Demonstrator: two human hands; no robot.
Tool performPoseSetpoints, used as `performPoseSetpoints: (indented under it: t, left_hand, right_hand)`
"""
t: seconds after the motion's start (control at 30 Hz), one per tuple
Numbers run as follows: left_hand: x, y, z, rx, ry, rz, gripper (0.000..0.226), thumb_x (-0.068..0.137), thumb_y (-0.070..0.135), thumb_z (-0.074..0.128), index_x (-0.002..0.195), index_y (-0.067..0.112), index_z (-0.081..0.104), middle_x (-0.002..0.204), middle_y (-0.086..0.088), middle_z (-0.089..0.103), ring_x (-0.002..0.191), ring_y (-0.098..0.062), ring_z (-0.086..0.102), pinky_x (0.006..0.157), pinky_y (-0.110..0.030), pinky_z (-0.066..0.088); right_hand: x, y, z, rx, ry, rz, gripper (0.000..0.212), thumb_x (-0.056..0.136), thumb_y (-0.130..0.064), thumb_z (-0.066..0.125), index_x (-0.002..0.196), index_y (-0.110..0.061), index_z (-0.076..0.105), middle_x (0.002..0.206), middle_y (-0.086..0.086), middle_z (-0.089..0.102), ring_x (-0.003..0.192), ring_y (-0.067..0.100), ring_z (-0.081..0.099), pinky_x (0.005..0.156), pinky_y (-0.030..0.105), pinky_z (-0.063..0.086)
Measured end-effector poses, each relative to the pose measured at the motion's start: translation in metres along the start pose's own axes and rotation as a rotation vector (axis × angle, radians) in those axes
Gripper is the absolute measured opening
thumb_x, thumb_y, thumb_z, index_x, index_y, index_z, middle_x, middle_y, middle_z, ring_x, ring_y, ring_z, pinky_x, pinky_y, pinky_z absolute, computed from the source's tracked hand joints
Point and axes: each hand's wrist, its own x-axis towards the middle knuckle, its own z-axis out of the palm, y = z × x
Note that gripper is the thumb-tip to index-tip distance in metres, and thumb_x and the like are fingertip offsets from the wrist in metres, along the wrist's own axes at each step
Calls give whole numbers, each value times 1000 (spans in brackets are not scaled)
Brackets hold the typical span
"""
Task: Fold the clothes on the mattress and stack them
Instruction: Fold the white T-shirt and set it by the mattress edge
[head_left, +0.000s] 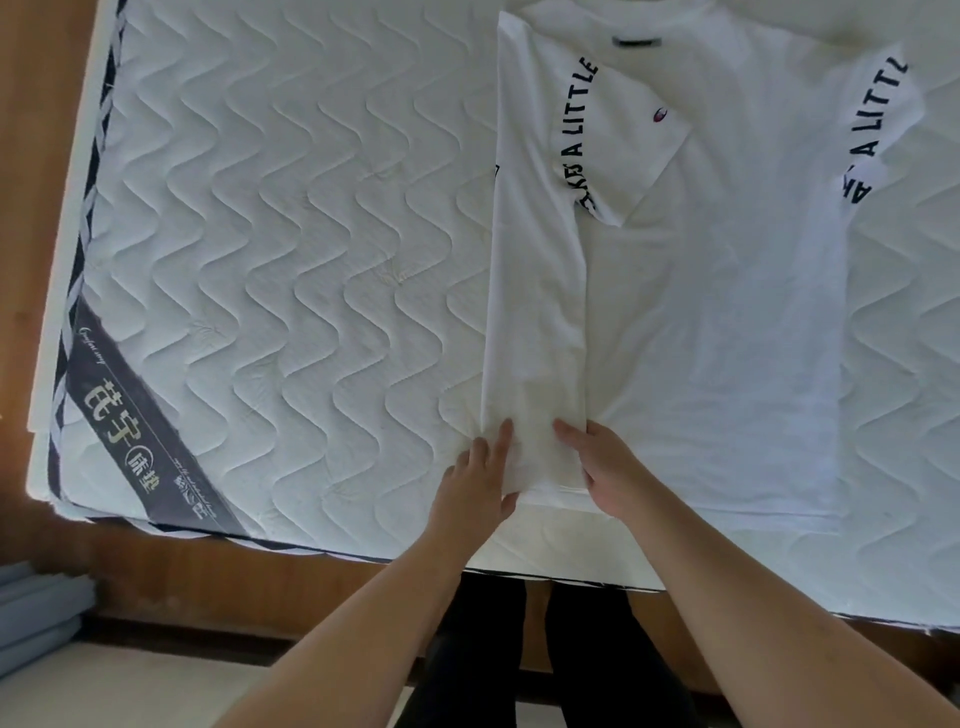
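Two bare hands reach forward from the near edge of the bed, side by side, both resting on the hem end of one white T-shirt (727, 322). Far to the left of the hands, a grey diagonal label (140, 431) with printed characters crosses the near left corner of the quilted white mattress (291, 218), and a stack of grey-blue slabs (36, 613) sits on the floor below that corner. The left hand (480, 480) lies palm down, its fingers straight and pointing away, its thumb tucked at the hem, pressing the outer edge of a folded-over strip of the shirt. Just beside it, the right hand (605, 467) lies on the inner edge of the same strip, its fingers extended flat on the cloth and gripping nothing. Beyond the hands, the shirt lies flat on the mattress, collar away, its left side and sleeve folded inward over the body. To the right of the hands, the other sleeve spreads outward. Each of the two sleeves carries black lettering.
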Motion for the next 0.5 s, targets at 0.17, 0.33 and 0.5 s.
performPoseSetpoints:
  t: [0.17,0.33,0.5]
  left_hand:
    - [-11,-2,-2,74,94,-98,91,90,27,52,154,19,-11,118,-3,48,97,-22,54,80,-36,47]
    - [-8,7,-9,-105,138,-267,81,93,22,51,156,19,1,110,-2,55,92,-23,58,76,-37,50]
    - [-11,5,-9,-237,111,-425,78,93,12,43,155,26,-4,90,-4,64,75,-23,60,64,-35,47]
  right_hand:
    - [-7,6,-5,-344,64,-117,30,94,-19,62,122,-9,64,111,6,70,97,20,65,75,28,51]
    - [-12,8,-13,-605,96,-191,28,92,-16,62,120,-10,65,109,4,69,103,24,63,92,36,50]
    - [-16,12,-9,-497,97,-70,11,92,-11,60,101,-8,66,89,6,61,75,19,61,48,22,52]
